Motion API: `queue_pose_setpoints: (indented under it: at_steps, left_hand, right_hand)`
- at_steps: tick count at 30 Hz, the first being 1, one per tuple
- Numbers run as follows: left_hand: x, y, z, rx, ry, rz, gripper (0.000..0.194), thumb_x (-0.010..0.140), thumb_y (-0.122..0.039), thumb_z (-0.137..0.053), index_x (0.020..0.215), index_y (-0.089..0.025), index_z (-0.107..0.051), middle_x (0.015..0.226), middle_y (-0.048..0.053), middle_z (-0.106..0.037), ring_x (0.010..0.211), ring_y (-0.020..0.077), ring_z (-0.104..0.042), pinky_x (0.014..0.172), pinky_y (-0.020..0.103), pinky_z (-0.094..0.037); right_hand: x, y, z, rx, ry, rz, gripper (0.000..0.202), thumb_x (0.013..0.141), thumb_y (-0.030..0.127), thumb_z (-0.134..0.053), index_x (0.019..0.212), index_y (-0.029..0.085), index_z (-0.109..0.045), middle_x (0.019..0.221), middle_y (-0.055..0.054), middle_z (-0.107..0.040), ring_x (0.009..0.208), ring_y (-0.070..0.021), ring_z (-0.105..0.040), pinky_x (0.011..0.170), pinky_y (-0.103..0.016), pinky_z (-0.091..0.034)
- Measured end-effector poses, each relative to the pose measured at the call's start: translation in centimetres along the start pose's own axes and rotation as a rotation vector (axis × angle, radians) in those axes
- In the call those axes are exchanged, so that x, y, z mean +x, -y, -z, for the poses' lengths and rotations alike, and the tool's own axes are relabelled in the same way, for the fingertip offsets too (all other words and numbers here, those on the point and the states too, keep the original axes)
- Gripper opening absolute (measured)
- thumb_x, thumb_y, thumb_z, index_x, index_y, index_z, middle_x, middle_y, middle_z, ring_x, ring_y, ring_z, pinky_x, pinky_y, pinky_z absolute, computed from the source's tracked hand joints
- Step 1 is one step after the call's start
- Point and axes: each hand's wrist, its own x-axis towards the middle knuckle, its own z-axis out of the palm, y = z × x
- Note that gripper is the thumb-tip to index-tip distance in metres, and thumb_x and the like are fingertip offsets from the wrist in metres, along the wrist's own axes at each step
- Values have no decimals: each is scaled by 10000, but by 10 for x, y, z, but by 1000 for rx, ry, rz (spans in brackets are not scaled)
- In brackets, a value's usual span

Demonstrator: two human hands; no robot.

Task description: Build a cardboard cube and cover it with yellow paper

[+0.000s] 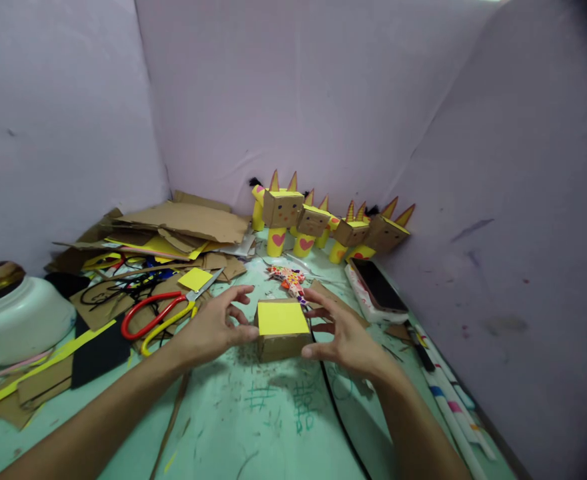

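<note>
A small cardboard box [283, 347] with a yellow paper square [283, 318] on its top stands on the green table. My left hand [222, 325] is at the box's left side, fingers apart and curved, its thumb tip close to or touching the edge. On the right side my right hand [341, 332] is spread in the same way, thumb near the lower right corner. Neither hand is closed around the box. Scissors [159, 317] with red and yellow handles lie left of my left hand, a yellow paper piece [195, 279] by their blades.
Cardboard sheets [183, 220] are piled at the back left, near a white pot [21, 320]. Several cardboard-headed figures [283, 210] line the back wall. A phone [377, 287] and markers [451, 400] lie right. A black cable [336, 407] crosses the table [243, 433].
</note>
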Motion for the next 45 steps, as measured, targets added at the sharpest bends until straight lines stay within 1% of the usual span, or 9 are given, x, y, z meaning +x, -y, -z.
queue_pose_setpoints:
  at_steps: [3,5,8,17,23,27,36,40,45]
  left_hand:
    - [2,-3,-5,-122,-97,30,403,561,-338,-692,899,-145,-587,788,13,-590,618,129,-558,553,252,-460]
    - [3,-3,-13,-205,-142,64,326,541,-334,-690,784,-153,-570,636,-36,-559,517,103,-526,491,227,-429]
    - [2,-4,-23,-271,-185,76,292,532,-337,-676,727,-162,-547,555,-62,-549,426,84,-498,431,212,-406]
    - [-1,-12,-30,-309,-251,86,222,505,-292,-657,637,-169,-527,473,-88,-525,348,65,-482,352,172,-362]
    - [-5,-17,-32,-315,-235,91,199,494,-284,-652,593,-165,-527,449,-84,-519,344,60,-472,357,172,-363]
    - [-7,-20,-32,-316,-207,73,197,510,-289,-660,589,-168,-526,440,-81,-518,342,63,-469,357,174,-357]
    - [-5,-17,-30,-321,-247,64,231,531,-332,-672,600,-173,-520,404,-85,-500,313,66,-441,337,173,-335]
    - [-4,-14,-31,-309,-259,60,237,537,-343,-675,611,-172,-529,403,-79,-507,315,70,-447,339,171,-328]
    - [-3,-13,-29,-287,-293,51,242,559,-365,-659,627,-169,-534,400,-74,-506,329,73,-444,340,174,-340]
  right_hand:
    - [0,1,3,9,-22,-15,639,494,203,-822,1066,220,-539,1119,-63,-544,807,-171,-572,715,-348,-510]
    - [2,-1,-1,21,-28,-25,505,509,189,-803,925,215,-518,943,-11,-550,723,-140,-548,627,-289,-479]
    - [3,-5,-10,15,-30,-24,437,545,171,-780,846,221,-467,798,37,-520,651,-115,-510,564,-239,-420]
    - [0,1,-12,-80,-36,23,371,565,205,-766,801,206,-480,803,23,-507,668,-124,-480,576,-238,-387]
    - [1,2,-10,-149,-115,66,360,582,324,-781,785,204,-509,855,-4,-553,690,-143,-512,622,-271,-435]
    - [2,4,-8,-128,-109,55,365,586,370,-782,792,199,-535,865,-10,-564,672,-137,-526,590,-262,-442]
    - [4,3,-1,-99,-125,53,250,624,319,-736,788,187,-601,840,-15,-619,704,-152,-568,681,-302,-468]
    - [4,2,-1,-36,-111,-17,241,613,299,-743,777,180,-614,805,-17,-625,705,-153,-567,622,-280,-481]
    - [4,5,-3,191,-174,-156,322,572,390,-767,746,176,-600,695,9,-578,602,-125,-530,491,-240,-477]
